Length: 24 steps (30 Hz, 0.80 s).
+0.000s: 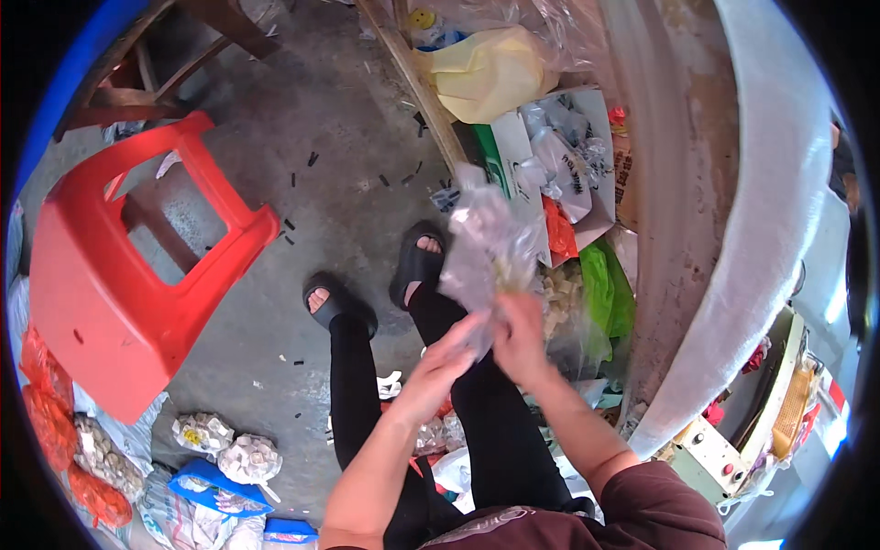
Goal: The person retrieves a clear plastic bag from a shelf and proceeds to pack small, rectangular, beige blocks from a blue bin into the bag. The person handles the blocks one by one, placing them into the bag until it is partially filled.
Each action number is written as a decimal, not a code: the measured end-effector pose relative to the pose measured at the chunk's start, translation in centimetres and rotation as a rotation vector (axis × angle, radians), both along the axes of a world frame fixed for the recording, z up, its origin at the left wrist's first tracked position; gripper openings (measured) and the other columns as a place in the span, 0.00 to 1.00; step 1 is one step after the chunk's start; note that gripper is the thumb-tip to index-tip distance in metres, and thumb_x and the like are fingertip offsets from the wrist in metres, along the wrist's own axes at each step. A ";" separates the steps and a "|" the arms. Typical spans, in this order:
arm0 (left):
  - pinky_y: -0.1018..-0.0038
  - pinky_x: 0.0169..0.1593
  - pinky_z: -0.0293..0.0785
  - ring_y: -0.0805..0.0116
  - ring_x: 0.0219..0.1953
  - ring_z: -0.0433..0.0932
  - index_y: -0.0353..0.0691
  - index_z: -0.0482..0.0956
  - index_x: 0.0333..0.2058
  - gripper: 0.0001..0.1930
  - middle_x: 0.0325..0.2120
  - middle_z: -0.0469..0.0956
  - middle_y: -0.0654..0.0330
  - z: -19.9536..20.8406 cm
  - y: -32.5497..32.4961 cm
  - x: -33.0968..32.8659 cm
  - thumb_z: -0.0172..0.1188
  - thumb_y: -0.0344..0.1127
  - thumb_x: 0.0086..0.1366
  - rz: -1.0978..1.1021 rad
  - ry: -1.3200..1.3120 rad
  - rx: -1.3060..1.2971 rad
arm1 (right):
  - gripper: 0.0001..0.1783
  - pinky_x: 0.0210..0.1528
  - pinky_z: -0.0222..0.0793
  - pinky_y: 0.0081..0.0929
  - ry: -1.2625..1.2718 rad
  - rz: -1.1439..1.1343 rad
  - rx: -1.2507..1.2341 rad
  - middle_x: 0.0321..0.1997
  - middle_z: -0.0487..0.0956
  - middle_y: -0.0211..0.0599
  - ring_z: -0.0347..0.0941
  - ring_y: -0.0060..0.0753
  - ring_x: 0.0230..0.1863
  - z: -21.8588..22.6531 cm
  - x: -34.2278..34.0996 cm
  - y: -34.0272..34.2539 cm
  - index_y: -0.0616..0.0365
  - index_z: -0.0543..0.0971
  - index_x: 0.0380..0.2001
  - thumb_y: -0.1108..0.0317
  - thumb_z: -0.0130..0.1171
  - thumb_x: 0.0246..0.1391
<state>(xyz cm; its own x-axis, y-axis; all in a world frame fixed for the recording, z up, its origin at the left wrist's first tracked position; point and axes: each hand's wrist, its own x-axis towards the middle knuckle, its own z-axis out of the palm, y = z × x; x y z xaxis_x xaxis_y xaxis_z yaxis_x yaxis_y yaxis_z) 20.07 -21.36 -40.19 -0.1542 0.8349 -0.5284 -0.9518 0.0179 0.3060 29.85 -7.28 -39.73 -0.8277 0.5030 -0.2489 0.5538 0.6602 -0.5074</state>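
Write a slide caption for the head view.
Left hand and right hand handle clear plastic above a grey floor, a red plastic seat off to the left.

The grey floor (344, 110) is carrying a red stool (96, 298), scattered black strips (313, 159) and clear bags of pale pieces (249, 457)

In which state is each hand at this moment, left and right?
Left hand: at the plastic bag, blurred; whether it grips cannot be told.
Right hand: appears closed, holding the bag.
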 end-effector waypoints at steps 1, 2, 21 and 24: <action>0.67 0.63 0.50 0.63 0.62 0.58 0.39 0.56 0.61 0.29 0.59 0.61 0.56 -0.6 1.1 -0.3 0.51 0.37 0.63 -0.028 0.125 0.010 | 0.21 0.46 0.56 0.44 -0.069 0.025 0.125 0.34 0.68 0.44 0.64 0.49 0.41 -1.2 -0.2 2.2 0.57 0.73 0.43 0.78 0.53 0.40; 0.66 0.63 0.51 0.63 0.62 0.57 0.39 0.54 0.62 0.29 0.58 0.61 0.56 -0.9 2.7 -0.9 0.50 0.37 0.63 -0.073 0.248 0.014 | 0.21 0.47 0.55 0.45 -0.134 -0.021 0.221 0.35 0.69 0.44 0.64 0.50 0.42 -3.3 0.9 4.8 0.57 0.72 0.43 0.77 0.53 0.41; 0.73 0.49 0.68 0.67 0.45 0.72 0.36 0.62 0.57 0.23 0.44 0.72 0.52 -20.5 -3.3 -1.0 0.48 0.28 0.62 -0.342 0.455 -0.662 | 0.16 0.44 0.69 0.30 -0.472 -0.963 -0.781 0.42 0.77 0.42 0.73 0.35 0.43 -34.5 14.6 30.5 0.61 0.74 0.46 0.73 0.48 0.53; 0.74 0.48 0.69 0.68 0.44 0.73 0.36 0.64 0.55 0.22 0.43 0.73 0.52 -20.8 -2.6 -1.3 0.49 0.28 0.62 -0.299 0.432 -0.668 | 0.16 0.43 0.69 0.30 -0.507 -0.839 -0.627 0.43 0.77 0.43 0.73 0.37 0.44 -32.7 18.6 29.9 0.60 0.74 0.46 0.73 0.47 0.53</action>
<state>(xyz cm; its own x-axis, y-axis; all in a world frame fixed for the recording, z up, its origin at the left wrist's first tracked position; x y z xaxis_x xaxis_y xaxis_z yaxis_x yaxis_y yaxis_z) 18.82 -23.97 -60.97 -0.2783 0.4067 -0.8702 -0.6798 0.5566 0.4776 48.41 22.57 -72.44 -0.0277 0.5170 -0.8555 0.9310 -0.2984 -0.2104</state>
